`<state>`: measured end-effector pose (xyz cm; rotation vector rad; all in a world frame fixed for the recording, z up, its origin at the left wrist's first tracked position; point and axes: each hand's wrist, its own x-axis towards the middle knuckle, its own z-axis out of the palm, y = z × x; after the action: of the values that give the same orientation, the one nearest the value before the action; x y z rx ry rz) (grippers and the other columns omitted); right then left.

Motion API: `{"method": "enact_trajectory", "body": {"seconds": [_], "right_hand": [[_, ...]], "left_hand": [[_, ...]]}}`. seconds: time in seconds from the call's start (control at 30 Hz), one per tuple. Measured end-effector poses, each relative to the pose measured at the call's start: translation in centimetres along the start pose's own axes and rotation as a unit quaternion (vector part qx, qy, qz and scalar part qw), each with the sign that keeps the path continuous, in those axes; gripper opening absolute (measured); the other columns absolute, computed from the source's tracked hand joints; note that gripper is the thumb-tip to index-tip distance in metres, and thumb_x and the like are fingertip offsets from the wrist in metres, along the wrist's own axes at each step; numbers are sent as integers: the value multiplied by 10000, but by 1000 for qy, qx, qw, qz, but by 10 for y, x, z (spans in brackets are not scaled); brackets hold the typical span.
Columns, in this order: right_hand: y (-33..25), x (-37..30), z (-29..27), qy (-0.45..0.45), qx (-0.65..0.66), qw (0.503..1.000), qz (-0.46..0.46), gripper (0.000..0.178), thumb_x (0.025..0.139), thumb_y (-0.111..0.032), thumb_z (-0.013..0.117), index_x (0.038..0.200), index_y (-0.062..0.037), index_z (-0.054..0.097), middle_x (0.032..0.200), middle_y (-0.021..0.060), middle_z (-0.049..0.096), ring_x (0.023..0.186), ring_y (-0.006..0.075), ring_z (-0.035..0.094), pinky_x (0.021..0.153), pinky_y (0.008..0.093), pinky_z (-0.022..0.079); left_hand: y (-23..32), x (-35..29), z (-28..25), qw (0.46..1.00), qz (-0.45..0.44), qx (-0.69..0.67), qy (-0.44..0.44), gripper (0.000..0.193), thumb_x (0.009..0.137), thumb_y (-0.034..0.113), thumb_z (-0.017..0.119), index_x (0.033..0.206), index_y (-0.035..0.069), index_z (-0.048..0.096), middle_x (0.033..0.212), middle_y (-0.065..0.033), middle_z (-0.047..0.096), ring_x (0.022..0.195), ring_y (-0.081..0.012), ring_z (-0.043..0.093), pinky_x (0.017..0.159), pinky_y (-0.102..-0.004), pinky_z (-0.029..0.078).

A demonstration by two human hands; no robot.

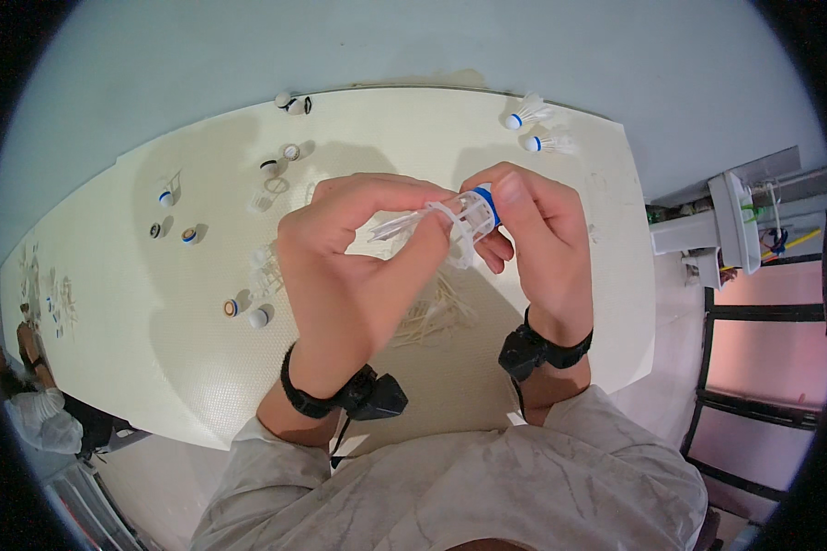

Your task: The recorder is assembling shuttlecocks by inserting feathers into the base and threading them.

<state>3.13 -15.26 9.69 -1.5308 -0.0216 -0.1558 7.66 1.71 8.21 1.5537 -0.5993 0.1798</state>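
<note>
Both hands meet over the middle of the table, closed on one shuttlecock (473, 216) with a blue band and an openwork white plastic frame. My right hand (547, 234) grips its blue-banded head end, which is partly hidden by the thumb and fingers. The thumb and forefinger of my left hand (363, 243) pinch the frame's rim side. From that pinch, pale feather-like pieces (395, 225) stick out to the left; whether they are joined to the frame I cannot tell. Below the hands, a loose heap of thin whitish sticks (436, 312) lies on the table.
Two feathered shuttlecocks (526, 112) lie at the far right of the white table (606, 303). Several loose heads, such as a white one (258, 318), and clear frames (265, 197) are scattered leftward. Another person (41, 418) is at the left end. A white shelf unit (733, 225) stands right.
</note>
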Motion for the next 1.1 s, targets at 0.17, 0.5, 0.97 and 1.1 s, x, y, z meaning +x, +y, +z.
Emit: {"method": "enact_trajectory", "body": {"seconds": [0.17,0.5,0.97,1.1], "right_hand": [[6,0,1,-4,33,999,15,316,1040,-240,514,904,12,648,639,-30,494,555,46,431,497,227,344],[-1,14,-8,131,-52,990,7,488,994,-433,567,695,-47,591,536,-12,462,485,80,424,473,256,326],[-5,13,-28,212,3,974,-74,464,1042,-369,469,941,46,651,838,131,696,513,94,333,481,261,308],[-5,9,-29,148,-20,987,-64,465,1035,-375,483,929,41,663,837,125,697,512,93,343,470,259,313]], "left_hand": [[-8,-2,-2,1000,-10,13,-5,115,804,-90,668,902,-39,700,914,-114,733,865,-162,673,796,-285,528],[-2,17,-9,995,38,92,-23,196,820,46,761,996,-31,724,929,-71,738,837,-115,655,794,-246,503],[-95,2,44,879,-90,416,-214,225,790,281,731,804,57,739,781,-125,709,719,-308,684,666,-394,537],[-118,-5,49,842,-102,480,-223,258,776,327,729,770,69,741,808,-146,707,800,-338,680,715,-437,543]]}}
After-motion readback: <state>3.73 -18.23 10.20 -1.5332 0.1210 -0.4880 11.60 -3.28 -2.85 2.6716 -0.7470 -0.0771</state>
